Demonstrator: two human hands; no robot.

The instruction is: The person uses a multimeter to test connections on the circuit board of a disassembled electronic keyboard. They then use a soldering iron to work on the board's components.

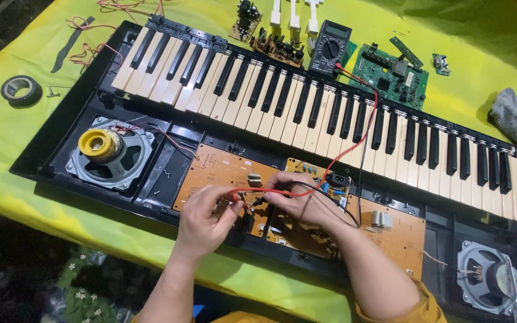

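Red and black probes (258, 194) sit pinched in the left hand (207, 218) and right hand (300, 200), tips on the orange circuit board (216, 170). A slipping tip could bridge neighbouring solder points.

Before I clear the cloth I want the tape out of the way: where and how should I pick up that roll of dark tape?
The roll of dark tape lies flat on the yellow-green cloth, hole up, apart from the keyboard. Probably come straight down from above, pinching the ring wall with one finger in the hole and the thumb outside.
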